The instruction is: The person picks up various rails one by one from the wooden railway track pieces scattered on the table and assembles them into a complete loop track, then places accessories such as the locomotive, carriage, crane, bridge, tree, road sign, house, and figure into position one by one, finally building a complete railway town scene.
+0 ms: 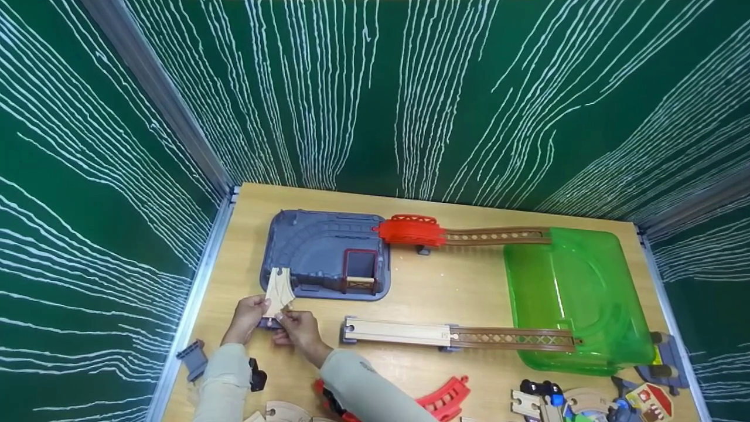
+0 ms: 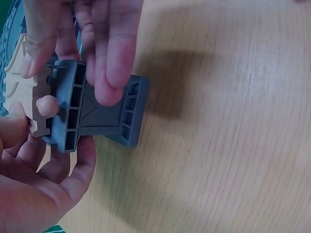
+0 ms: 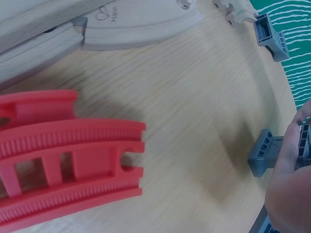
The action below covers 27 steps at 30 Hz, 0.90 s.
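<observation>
A pale wooden forked track piece (image 1: pixel 279 292) is between both hands, at the front left corner of a grey plastic track base (image 1: pixel 316 258). My left hand (image 1: pixel 246 317) grips it, thumb on top and fingers curled below. A grey support pier (image 2: pixel 102 114) sits at the track's pegged end, with the round peg (image 2: pixel 47 106) beside its top. My right hand (image 1: pixel 302 335) pinches the track's other edge with its thumb on the upper face. Its remaining fingers extend across the pier in the left wrist view.
A red bridge track (image 1: pixel 412 231) and brown track (image 1: pixel 498 235) run from the base to a green translucent bin (image 1: pixel 580 293). Nearer lies a straight wooden track (image 1: pixel 398 331) on grey piers. Red curved track (image 1: pixel 445 400), a loose pier (image 1: pixel 193 358) and toy trains (image 1: pixel 542 389) lie in front.
</observation>
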### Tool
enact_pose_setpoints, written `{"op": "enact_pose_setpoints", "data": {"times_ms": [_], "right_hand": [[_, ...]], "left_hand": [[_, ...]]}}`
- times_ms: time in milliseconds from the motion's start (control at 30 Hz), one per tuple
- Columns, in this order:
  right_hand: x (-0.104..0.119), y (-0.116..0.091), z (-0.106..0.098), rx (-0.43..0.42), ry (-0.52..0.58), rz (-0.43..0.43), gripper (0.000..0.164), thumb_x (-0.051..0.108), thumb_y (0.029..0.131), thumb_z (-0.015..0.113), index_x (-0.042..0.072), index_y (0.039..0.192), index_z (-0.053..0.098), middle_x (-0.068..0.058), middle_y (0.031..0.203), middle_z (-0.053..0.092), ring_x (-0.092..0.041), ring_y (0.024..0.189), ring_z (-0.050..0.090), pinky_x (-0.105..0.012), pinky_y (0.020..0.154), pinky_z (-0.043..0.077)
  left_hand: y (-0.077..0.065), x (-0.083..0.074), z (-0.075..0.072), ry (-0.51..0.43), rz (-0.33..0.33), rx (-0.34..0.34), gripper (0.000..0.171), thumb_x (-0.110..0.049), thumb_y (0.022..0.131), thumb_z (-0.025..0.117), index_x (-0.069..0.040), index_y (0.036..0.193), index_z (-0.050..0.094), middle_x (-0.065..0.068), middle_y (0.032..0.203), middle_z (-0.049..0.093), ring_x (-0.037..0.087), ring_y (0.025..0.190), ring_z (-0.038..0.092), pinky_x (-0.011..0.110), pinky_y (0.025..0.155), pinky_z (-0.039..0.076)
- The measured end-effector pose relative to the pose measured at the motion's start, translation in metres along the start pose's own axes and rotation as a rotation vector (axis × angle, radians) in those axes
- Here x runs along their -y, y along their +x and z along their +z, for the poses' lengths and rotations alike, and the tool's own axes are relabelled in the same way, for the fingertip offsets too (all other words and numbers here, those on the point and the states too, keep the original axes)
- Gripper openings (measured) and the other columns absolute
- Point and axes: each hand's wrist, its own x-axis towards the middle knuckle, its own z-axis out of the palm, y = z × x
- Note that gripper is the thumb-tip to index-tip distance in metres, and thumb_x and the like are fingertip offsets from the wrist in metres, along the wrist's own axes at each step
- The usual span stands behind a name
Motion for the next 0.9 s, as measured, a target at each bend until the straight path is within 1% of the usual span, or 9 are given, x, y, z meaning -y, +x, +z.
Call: {"op": "enact_pose_setpoints", "data": {"times_ms": [133, 233, 300, 500, 667, 733, 767, 867, 900], "right_hand": [[0.002, 0.001, 0.000, -0.017, -0.029, 0.002, 0.019, 0.012, 0.084, 0.058, -0.006, 0.088, 0.062, -0.028, 0.064, 0.060, -0.033, 0.056, 0.062, -0.042, 0.055, 0.051], [0.004, 0.000, 0.001, -0.029, -0.043, -0.003, 0.019, 0.011, 0.083, 0.058, -0.006, 0.090, 0.063, -0.027, 0.063, 0.060, -0.032, 0.054, 0.062, -0.040, 0.053, 0.051], [0.004, 0.000, 0.001, -0.043, -0.035, -0.001, 0.018, 0.009, 0.083, 0.057, -0.006, 0.090, 0.063, -0.027, 0.063, 0.060, -0.033, 0.054, 0.062, -0.040, 0.053, 0.051], [0.006, -0.002, 0.001, -0.056, 0.045, 0.000, 0.018, 0.006, 0.085, 0.055, -0.009, 0.092, 0.062, -0.032, 0.072, 0.058, -0.037, 0.061, 0.062, -0.040, 0.055, 0.052], [0.007, -0.003, -0.002, -0.035, 0.063, 0.050, 0.020, 0.009, 0.085, 0.055, -0.007, 0.094, 0.062, -0.032, 0.075, 0.059, -0.036, 0.064, 0.063, -0.040, 0.057, 0.052], [0.008, -0.003, -0.004, -0.008, 0.053, 0.077, 0.021, 0.011, 0.086, 0.055, -0.007, 0.094, 0.061, -0.032, 0.078, 0.060, -0.034, 0.065, 0.063, -0.039, 0.058, 0.052], [0.008, -0.004, -0.006, 0.012, 0.050, 0.093, 0.021, 0.012, 0.086, 0.055, -0.007, 0.095, 0.060, -0.032, 0.080, 0.060, -0.034, 0.066, 0.063, -0.039, 0.059, 0.052], [0.008, -0.007, -0.012, 0.079, -0.006, 0.126, 0.021, 0.010, 0.086, 0.053, -0.008, 0.096, 0.057, -0.033, 0.085, 0.059, -0.032, 0.068, 0.064, -0.038, 0.060, 0.052], [0.009, -0.008, -0.014, 0.101, -0.035, 0.134, 0.020, 0.008, 0.086, 0.052, -0.008, 0.097, 0.056, -0.033, 0.086, 0.059, -0.031, 0.068, 0.064, -0.037, 0.060, 0.052]], "left_hand": [[0.001, 0.000, 0.001, -0.002, 0.009, -0.008, 0.029, 0.001, 0.088, 0.045, 0.021, 0.108, 0.048, 0.022, 0.090, 0.061, 0.015, 0.076, 0.056, 0.023, 0.070, 0.044], [0.009, 0.011, 0.002, -0.008, 0.018, -0.024, 0.030, -0.001, 0.088, 0.046, 0.020, 0.108, 0.049, 0.023, 0.093, 0.061, 0.017, 0.079, 0.057, 0.027, 0.073, 0.046], [0.016, 0.020, 0.000, -0.055, 0.088, 0.010, 0.026, -0.002, 0.087, 0.047, 0.016, 0.105, 0.054, 0.020, 0.091, 0.062, 0.019, 0.079, 0.058, 0.030, 0.074, 0.046], [0.087, 0.102, -0.008, -0.038, 0.266, -0.004, 0.015, -0.015, 0.080, 0.062, -0.002, 0.086, 0.068, 0.003, 0.076, 0.065, 0.010, 0.070, 0.059, 0.019, 0.060, 0.046], [0.104, 0.122, -0.009, -0.035, 0.261, 0.023, 0.025, -0.012, 0.082, 0.059, 0.006, 0.098, 0.063, 0.014, 0.089, 0.065, 0.020, 0.080, 0.060, 0.029, 0.068, 0.048], [0.106, 0.125, -0.009, 0.001, 0.236, 0.020, 0.027, -0.015, 0.083, 0.058, 0.005, 0.101, 0.063, 0.013, 0.092, 0.064, 0.020, 0.083, 0.059, 0.030, 0.071, 0.047], [0.120, 0.142, -0.010, -0.006, 0.253, 0.012, 0.027, -0.018, 0.082, 0.060, 0.003, 0.099, 0.064, 0.010, 0.090, 0.065, 0.017, 0.080, 0.059, 0.027, 0.068, 0.047], [0.113, 0.140, -0.009, 0.001, 0.276, -0.039, 0.025, -0.022, 0.080, 0.062, -0.001, 0.092, 0.067, 0.004, 0.084, 0.065, 0.011, 0.075, 0.058, 0.021, 0.063, 0.046], [0.104, 0.131, -0.008, 0.004, 0.262, -0.038, 0.025, -0.022, 0.081, 0.062, -0.001, 0.094, 0.066, 0.005, 0.085, 0.065, 0.012, 0.076, 0.058, 0.022, 0.065, 0.046]]}}
